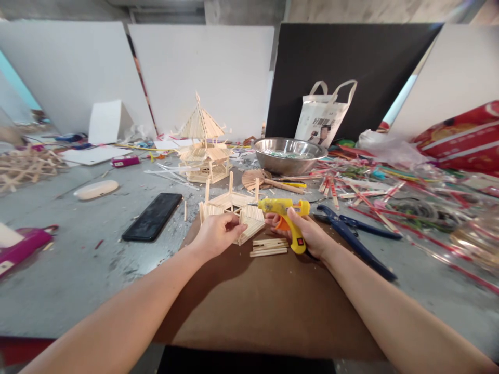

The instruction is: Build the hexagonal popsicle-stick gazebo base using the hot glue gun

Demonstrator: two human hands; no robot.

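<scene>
A yellow hot glue gun [286, 208] with an orange trigger is gripped in my right hand [307, 228]. Its nozzle points left, at the upper edge of a small roof-like frame of wooden sticks [231, 201]. My left hand [220, 234] pinches the near side of that frame, thumb and fingers closed on its slats. Upright posts rise from the frame's far side. Several loose wooden sticks [268, 246] lie just below the glue gun on the brown board [249, 311]. Behind the frame stands a tiered stick pagoda [205, 140].
A black phone [152, 217] lies left of the board, and blue-handled cutters [356, 239] lie to its right. Farther back are a steel bowl [288, 155] and a white bag [322, 117]. Wrapped red-and-white strips [374, 202] clutter the right side. A purple tool [27, 249] sits far left.
</scene>
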